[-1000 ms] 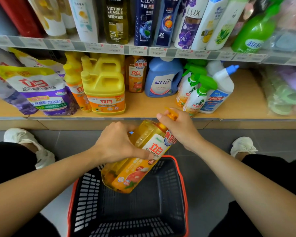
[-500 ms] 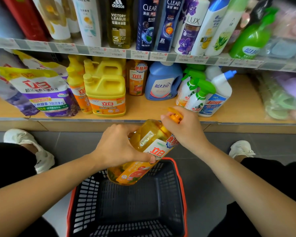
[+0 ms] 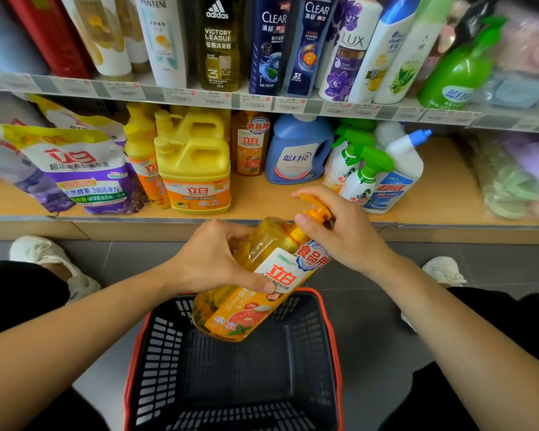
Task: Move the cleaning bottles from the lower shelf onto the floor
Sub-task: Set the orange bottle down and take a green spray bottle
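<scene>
A clear yellow dish-soap pump bottle (image 3: pixel 262 284) hangs tilted in the air above a black basket (image 3: pixel 237 368), its pump end up and to the right. My left hand (image 3: pixel 209 259) grips its body from the left. My right hand (image 3: pixel 339 231) holds the orange pump top. On the lower shelf (image 3: pixel 262 200) stand a yellow jug (image 3: pixel 196 172), a slim orange bottle (image 3: pixel 143 163), a second yellow pump bottle (image 3: pixel 251 144), a blue detergent bottle (image 3: pixel 296 154), green-trigger sprayers (image 3: pixel 355 169) and a blue-capped white bottle (image 3: pixel 395 175).
Purple refill pouches (image 3: pixel 84 172) lean at the shelf's left; wrapped soft goods (image 3: pixel 517 175) fill its right. Shampoo bottles (image 3: pixel 271 42) crowd the upper shelf. The red-rimmed basket sits on grey floor tiles (image 3: pixel 364 281) between my knees, with white shoes (image 3: pixel 44 259) on either side.
The held bottle has risen slightly and come toward the shelf edge, both hands still on it. My view has tipped up a little, showing more of the upper shelf.
</scene>
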